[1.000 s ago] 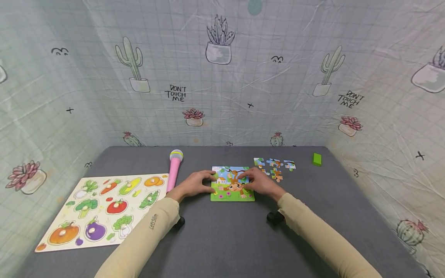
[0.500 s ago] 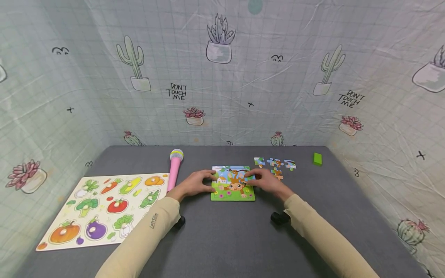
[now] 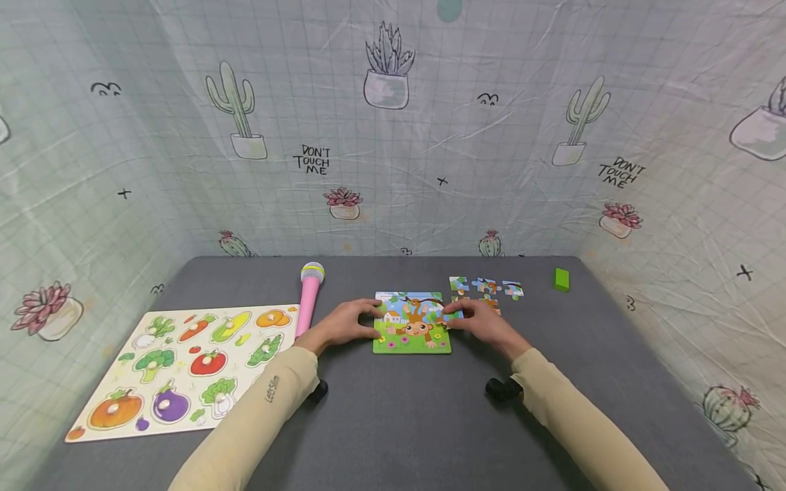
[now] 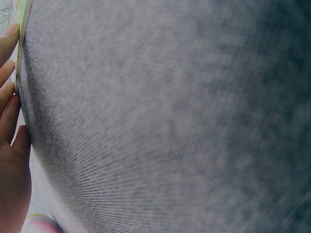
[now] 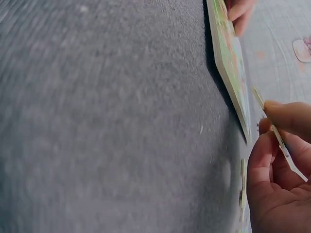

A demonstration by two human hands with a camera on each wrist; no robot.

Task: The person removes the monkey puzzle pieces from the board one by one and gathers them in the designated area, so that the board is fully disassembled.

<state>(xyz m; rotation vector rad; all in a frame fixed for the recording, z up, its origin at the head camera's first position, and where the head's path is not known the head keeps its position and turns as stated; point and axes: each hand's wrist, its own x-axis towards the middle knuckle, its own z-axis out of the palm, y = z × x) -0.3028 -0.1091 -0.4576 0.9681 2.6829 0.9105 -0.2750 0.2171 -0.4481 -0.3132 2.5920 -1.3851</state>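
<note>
In the head view, a monkey picture puzzle board (image 3: pixel 408 342) lies flat at the middle of the table. At its left edge, my left hand (image 3: pixel 345 323) rests its thumb and fingertips against the side, fingers relaxed. My right hand (image 3: pixel 486 323) is raised just past the board's right edge. Between its thumb and fingers it pinches a thin puzzle piece (image 5: pixel 278 137), seen edge-on in the right wrist view and clear of the board. Behind the right hand lie several loose puzzle pieces (image 3: pixel 488 286), some partly hidden by its fingers.
A vegetable peg puzzle board (image 3: pixel 178 327) lies at the left, partly under the left sleeve. Beside it a pink toy microphone (image 3: pixel 310 293) lies lengthwise. A small green block (image 3: pixel 561 279) sits at the back right. Patterned cloth (image 3: pixel 393 170) encloses the table's back and sides.
My right hand has drawn back to the right, from over the board to beyond its edge, with a puzzle piece pinched in it. The left hand stays at the board's left edge.
</note>
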